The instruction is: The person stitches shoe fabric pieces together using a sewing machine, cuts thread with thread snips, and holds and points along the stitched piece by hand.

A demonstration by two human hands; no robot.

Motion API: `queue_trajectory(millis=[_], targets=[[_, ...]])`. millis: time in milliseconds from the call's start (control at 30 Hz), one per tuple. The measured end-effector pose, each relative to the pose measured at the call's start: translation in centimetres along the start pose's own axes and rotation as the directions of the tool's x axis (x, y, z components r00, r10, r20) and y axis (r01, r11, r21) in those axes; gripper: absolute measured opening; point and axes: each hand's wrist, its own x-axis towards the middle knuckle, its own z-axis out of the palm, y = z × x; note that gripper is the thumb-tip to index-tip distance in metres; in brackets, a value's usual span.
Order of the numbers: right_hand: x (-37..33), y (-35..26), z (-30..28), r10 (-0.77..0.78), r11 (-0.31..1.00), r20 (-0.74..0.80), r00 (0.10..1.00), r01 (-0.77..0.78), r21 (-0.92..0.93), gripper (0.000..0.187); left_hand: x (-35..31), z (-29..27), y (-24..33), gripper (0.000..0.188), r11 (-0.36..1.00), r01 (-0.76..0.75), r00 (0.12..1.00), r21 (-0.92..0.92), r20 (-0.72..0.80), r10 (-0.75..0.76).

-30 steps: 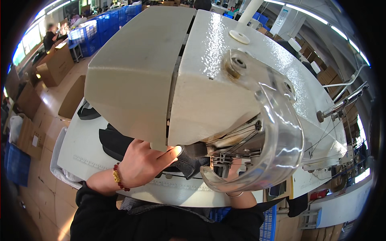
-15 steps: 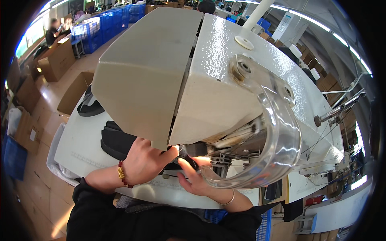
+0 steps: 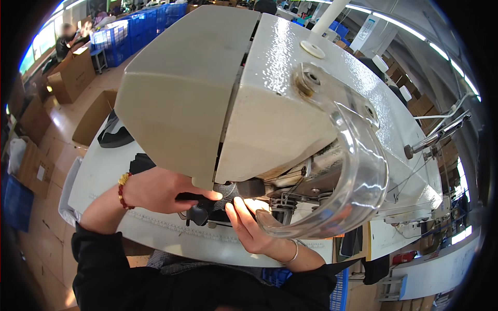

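In the head view, taken as a clock face, a pale sewing machine (image 3: 176, 93) fills the middle and runs up past twelve o'clock. The dark cloth (image 3: 228, 193) lies at seven o'clock, under the machine's near end and just left of its clear plastic guard (image 3: 371, 171), which curves round at three o'clock. The left hand (image 3: 158, 191), at eight o'clock, pinches the cloth's left part, its forefinger stretched along the top. The right hand (image 3: 251, 230), at six o'clock, is not clenched; its fingers lie straight out, with the tips resting on the cloth's right side. A red and gold bracelet (image 3: 123, 192) circles the left wrist, a pale bangle (image 3: 294, 251) the right. Below the hands, a ruler strip (image 3: 166, 223) runs along the white table (image 3: 202, 246). More black cloth (image 3: 140, 163) lies at nine o'clock, next to the left hand. Farther out, another person (image 3: 65, 46) is at ten o'clock, and blue crates (image 3: 127, 39) line up between ten and eleven
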Motion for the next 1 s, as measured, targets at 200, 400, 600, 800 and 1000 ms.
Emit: queue_trajectory(millis=[200,400,600,800,1000], targets=[[-1.7,0.9,-0.3,-0.025,0.985,0.186,0.982,0.056,-0.165,0.047,0.2,-0.5,0.3,0.042,0.999,-0.018,0.998,0.047,0.053,0.015],[-5.1,1.0,2.3,-0.079,0.969,0.516,0.853,0.188,-0.162,0.04,-0.3,-0.7,3.7,0.048,0.992,0.072,0.997,0.101,0.029,-0.075],[-4.2,0.3,0.9,0.121,0.985,0.402,0.908,-0.161,0.066,0.033,0.2,4.2,3.0,0.051,0.924,0.101,0.991,0.369,-0.121,-0.06],[-0.2,-0.6,0.4,0.418,-0.165,0.807,0.416,-0.839,0.518,0.021,1.8,8.6,4.3,0.044,0.804,0.247,0.899,0.54,-0.437,0.017],[-0.3,-0.3,0.5,0.441,-0.035,0.771,0.46,-0.849,0.527,0.023,2.9,11.2,4.5,0.029,0.764,0.374,0.811,0.526,-0.585,0.005]])
